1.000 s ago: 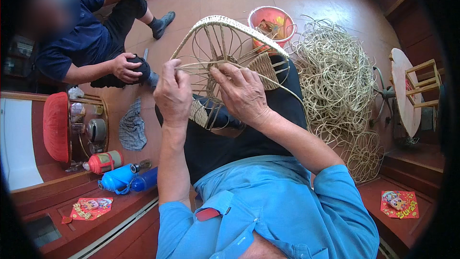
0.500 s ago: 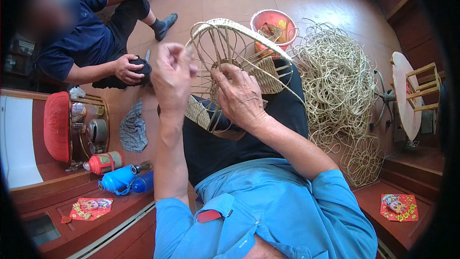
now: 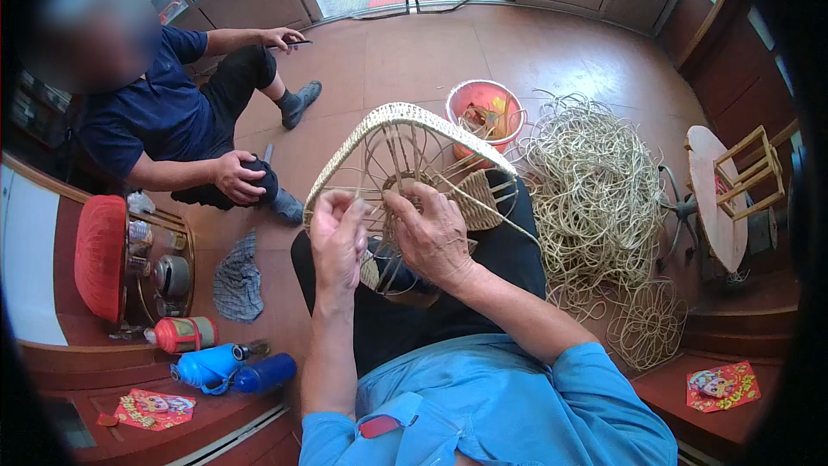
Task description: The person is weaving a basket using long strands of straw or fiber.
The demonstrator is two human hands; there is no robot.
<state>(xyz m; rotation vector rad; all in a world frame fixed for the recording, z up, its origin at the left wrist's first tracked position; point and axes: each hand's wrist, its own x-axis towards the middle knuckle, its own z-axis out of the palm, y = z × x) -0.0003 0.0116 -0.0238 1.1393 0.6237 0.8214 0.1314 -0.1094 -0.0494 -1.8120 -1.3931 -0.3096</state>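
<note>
A half-woven wicker piece (image 3: 431,125) with a thick braided pale rim and thin cord spokes rests across my lap. A tightly woven patch (image 3: 481,200) fills its right side. At the left of the open spokes, my left hand (image 3: 338,237) is closed in a pinch on a thin cord strand. My right hand (image 3: 435,237) lies over the piece's middle, thumb and fingers pinched on the cords there. It partly hides the ring of cords and what is between its fingertips. One loose cord end trails out past the right side, over my thigh.
A large tangle of pale cord (image 3: 595,198) lies on the floor at the right, a flat cord rosette (image 3: 649,324) nearer me. A red bucket (image 3: 487,108) stands ahead. Another person (image 3: 164,112) sits at the left. Thermos flasks (image 3: 207,367) are at lower left.
My left hand has come down from above the frame, close to the right hand's level. My right hand stays on the middle of the piece. The whole view has tilted upward.
</note>
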